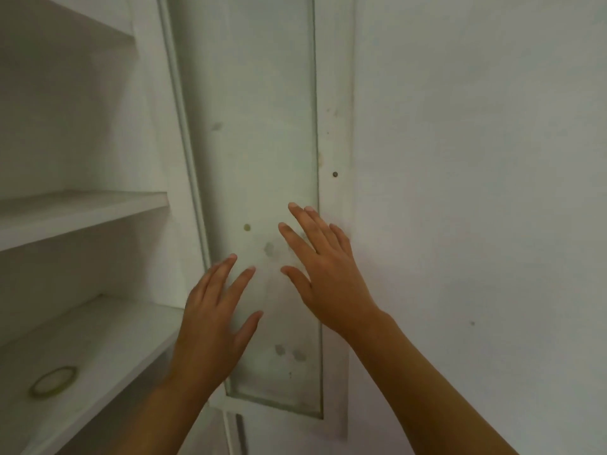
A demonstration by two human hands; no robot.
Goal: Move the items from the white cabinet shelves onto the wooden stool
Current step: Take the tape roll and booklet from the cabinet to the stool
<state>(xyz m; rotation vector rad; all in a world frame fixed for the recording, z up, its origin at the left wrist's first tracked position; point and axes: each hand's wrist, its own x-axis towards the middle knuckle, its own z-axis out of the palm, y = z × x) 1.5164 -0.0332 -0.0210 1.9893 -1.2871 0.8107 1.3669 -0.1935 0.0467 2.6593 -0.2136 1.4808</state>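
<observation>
Both the left hand point(210, 320) and the right hand point(323, 267) were spread flat, holding nothing, over the door point(259, 126) at frame centre.

Cabinet shelves point(82, 208) occupy the left of the frame, stacked one above another. Tape roll point(54, 380) lies on the lowest shelf, lower left. Glass door panel point(259, 126) stands centre; wall point(476, 159) fills the right.

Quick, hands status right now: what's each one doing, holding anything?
Left hand: open, fingers straight and spread, holding nothing.
Right hand: open, fingers straight and spread, over the cabinet door panel, holding nothing.
</observation>
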